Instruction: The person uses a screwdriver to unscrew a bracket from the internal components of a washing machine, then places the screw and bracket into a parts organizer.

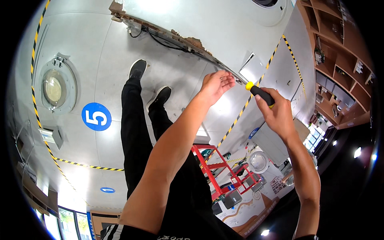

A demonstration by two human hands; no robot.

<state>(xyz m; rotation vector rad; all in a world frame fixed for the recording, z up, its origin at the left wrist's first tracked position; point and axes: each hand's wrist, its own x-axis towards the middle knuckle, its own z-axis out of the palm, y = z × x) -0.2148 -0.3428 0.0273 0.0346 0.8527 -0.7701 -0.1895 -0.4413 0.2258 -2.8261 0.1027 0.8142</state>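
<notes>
A screwdriver (260, 94) with a black and yellow handle is gripped in my right hand (276, 108); its shaft points up-left at the long lower edge (218, 62) of a white appliance (204, 18) with a round opening at top right. My left hand (218, 84) is just beside that edge, left of the shaft, its fingers loosely curled and apart; whether its fingertips touch the metal I cannot tell. The edge is rusty and broken in places, with a black cable (166, 42) hanging along it. A small silver panel (252, 68) lies right of the screwdriver tip.
A detached round door (54, 90) lies on the floor at left, near a blue sticker (96, 116) and striped tape (86, 165). My shoes (160, 96) are below the appliance. A red metal frame (218, 188) stands lower right; wooden shelves (340, 60) line the right.
</notes>
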